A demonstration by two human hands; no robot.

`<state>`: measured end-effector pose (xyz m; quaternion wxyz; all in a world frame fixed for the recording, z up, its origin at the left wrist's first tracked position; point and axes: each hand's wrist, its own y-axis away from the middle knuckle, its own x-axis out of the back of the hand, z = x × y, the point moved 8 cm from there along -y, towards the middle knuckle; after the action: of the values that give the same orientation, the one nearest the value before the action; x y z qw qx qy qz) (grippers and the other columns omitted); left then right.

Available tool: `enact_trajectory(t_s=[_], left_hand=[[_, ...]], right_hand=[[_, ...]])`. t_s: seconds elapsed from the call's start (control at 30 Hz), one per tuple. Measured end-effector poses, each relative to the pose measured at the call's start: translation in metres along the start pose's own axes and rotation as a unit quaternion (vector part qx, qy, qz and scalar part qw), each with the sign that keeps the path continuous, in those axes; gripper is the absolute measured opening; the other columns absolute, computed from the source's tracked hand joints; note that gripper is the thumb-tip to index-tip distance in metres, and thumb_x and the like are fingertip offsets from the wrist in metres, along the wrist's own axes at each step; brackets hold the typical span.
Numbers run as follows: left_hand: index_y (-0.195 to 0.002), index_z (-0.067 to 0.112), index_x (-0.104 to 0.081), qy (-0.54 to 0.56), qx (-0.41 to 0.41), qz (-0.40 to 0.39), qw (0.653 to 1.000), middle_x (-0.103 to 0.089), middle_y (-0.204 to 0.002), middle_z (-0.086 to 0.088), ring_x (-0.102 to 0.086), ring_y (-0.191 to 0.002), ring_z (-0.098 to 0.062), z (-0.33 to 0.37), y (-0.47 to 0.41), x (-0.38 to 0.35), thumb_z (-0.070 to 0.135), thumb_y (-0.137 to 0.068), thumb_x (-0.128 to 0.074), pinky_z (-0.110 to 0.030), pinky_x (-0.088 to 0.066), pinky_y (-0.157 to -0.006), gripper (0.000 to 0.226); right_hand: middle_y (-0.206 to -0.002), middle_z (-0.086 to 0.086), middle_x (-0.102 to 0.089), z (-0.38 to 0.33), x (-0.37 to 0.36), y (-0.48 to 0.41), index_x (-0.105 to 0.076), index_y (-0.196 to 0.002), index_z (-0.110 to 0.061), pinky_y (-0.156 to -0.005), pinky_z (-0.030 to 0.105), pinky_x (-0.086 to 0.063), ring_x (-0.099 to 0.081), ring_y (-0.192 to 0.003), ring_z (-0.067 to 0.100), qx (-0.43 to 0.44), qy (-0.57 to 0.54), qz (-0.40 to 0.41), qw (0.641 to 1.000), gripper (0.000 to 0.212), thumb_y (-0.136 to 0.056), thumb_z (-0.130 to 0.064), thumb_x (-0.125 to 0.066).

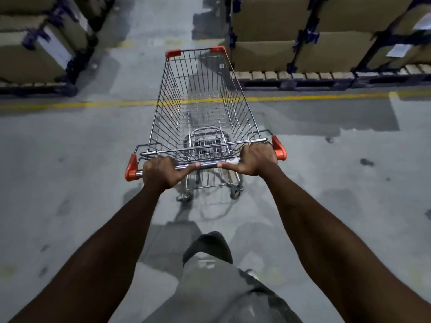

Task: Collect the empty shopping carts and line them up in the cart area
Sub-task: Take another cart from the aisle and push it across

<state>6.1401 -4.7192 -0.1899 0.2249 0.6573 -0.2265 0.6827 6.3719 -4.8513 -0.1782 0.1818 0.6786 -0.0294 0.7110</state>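
An empty wire shopping cart (200, 94) with orange corner caps stands on the grey floor straight ahead of me, its basket pointing away down an aisle. My left hand (161, 171) grips the left part of the chrome handle bar (206, 164), and my right hand (253, 159) grips the right part, thumbs lying along the bar toward each other. Both arms are stretched forward. One knee in grey trousers and a dark shoe show below the cart.
A yellow floor line (303, 98) crosses under the cart's basket. Stacked cardboard boxes on pallets (275, 50) line the right side of the aisle, and more boxes (30, 57) line the left. An aisle of bare concrete (149, 31) runs between them.
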Motion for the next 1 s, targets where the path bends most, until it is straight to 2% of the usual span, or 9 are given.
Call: enact_trajectory(t_s=[0.13, 0.23, 0.33, 0.4, 0.53, 0.67, 0.83, 1.0], left_hand=[[-0.045, 0.016, -0.048, 0.008, 0.030, 0.033, 0.999, -0.045, -0.044, 0.002, -0.056, -0.047, -0.023, 0.032, -0.033, -0.004, 0.104, -0.073, -0.027, -0.024, -0.042, -0.055, 0.094], [-0.043, 0.018, -0.041, 0.018, 0.060, 0.060, 0.996, -0.038, -0.041, 0.006, -0.048, -0.041, -0.018, 0.050, -0.071, -0.004, 0.102, -0.074, -0.034, -0.021, -0.034, -0.052, 0.089], [-0.043, 0.018, -0.042, 0.035, 0.080, 0.064, 0.994, -0.038, -0.041, 0.006, -0.046, -0.039, -0.017, 0.065, -0.109, -0.003, 0.102, -0.073, -0.034, -0.021, -0.035, -0.050, 0.090], [-0.043, 0.016, -0.046, 0.021, 0.089, 0.051, 0.995, -0.042, -0.041, 0.005, -0.048, -0.040, -0.018, 0.071, -0.135, -0.002, 0.104, -0.072, -0.029, -0.023, -0.044, -0.050, 0.094], [-0.053, 0.016, -0.061, -0.024, 0.128, -0.038, 0.991, -0.057, -0.052, 0.002, -0.061, -0.055, -0.020, 0.078, -0.183, -0.008, 0.108, -0.067, -0.013, -0.028, -0.055, -0.063, 0.104], [-0.053, 0.016, -0.060, -0.014, 0.163, -0.045, 0.986, -0.058, -0.053, 0.001, -0.062, -0.059, -0.021, 0.087, -0.222, -0.005, 0.107, -0.068, -0.018, -0.028, -0.054, -0.066, 0.101], [-0.051, 0.016, -0.058, -0.008, 0.231, -0.040, 0.972, -0.052, -0.050, 0.002, -0.061, -0.058, -0.023, 0.105, -0.276, -0.001, 0.105, -0.069, -0.024, -0.026, -0.044, -0.057, 0.097], [-0.054, 0.017, -0.056, -0.003, 0.302, -0.046, 0.952, -0.045, -0.052, 0.003, -0.058, -0.063, -0.024, 0.126, -0.328, 0.004, 0.102, -0.071, -0.029, -0.029, -0.039, -0.061, 0.091]], right_hand=[[-0.060, 0.002, -0.056, 0.047, 0.004, -0.044, -0.057, -0.061, -0.017, -0.071, 0.034, -0.052, -0.058, -0.061, 0.023, 0.044, 0.004, 0.012, 0.999, 0.103, -0.062, -0.109, -0.009], [-0.057, 0.001, -0.058, 0.081, 0.011, -0.091, -0.059, -0.058, -0.018, -0.067, 0.031, -0.050, -0.057, -0.056, 0.020, 0.068, 0.014, 0.024, 0.997, 0.105, -0.061, -0.110, -0.010], [-0.058, 0.001, -0.060, 0.109, 0.017, -0.139, -0.062, -0.060, -0.018, -0.068, 0.032, -0.051, -0.058, -0.057, 0.020, 0.079, 0.016, 0.015, 0.997, 0.109, -0.059, -0.113, -0.008], [-0.059, 0.001, -0.061, 0.121, 0.020, -0.166, -0.062, -0.062, -0.018, -0.071, 0.034, -0.054, -0.059, -0.058, 0.020, 0.097, 0.025, 0.010, 0.995, 0.110, -0.058, -0.113, -0.005], [-0.059, 0.001, -0.058, 0.146, 0.028, -0.216, -0.059, -0.063, -0.019, -0.070, 0.033, -0.053, -0.057, -0.057, 0.020, 0.109, 0.025, 0.021, 0.994, 0.107, -0.059, -0.112, -0.008], [-0.059, 0.001, -0.059, 0.164, 0.037, -0.262, -0.056, -0.063, -0.020, -0.069, 0.031, -0.052, -0.057, -0.057, 0.018, 0.141, 0.027, 0.019, 0.989, 0.103, -0.061, -0.112, -0.009], [-0.060, 0.002, -0.057, 0.195, 0.054, -0.336, -0.056, -0.061, -0.019, -0.068, 0.033, -0.049, -0.055, -0.057, 0.019, 0.187, 0.037, 0.038, 0.981, 0.098, -0.067, -0.109, -0.018], [-0.057, 0.001, -0.058, 0.217, 0.069, -0.412, -0.056, -0.056, -0.019, -0.066, 0.031, -0.051, -0.058, -0.057, 0.019, 0.257, 0.054, 0.031, 0.964, 0.104, -0.060, -0.112, -0.010]])
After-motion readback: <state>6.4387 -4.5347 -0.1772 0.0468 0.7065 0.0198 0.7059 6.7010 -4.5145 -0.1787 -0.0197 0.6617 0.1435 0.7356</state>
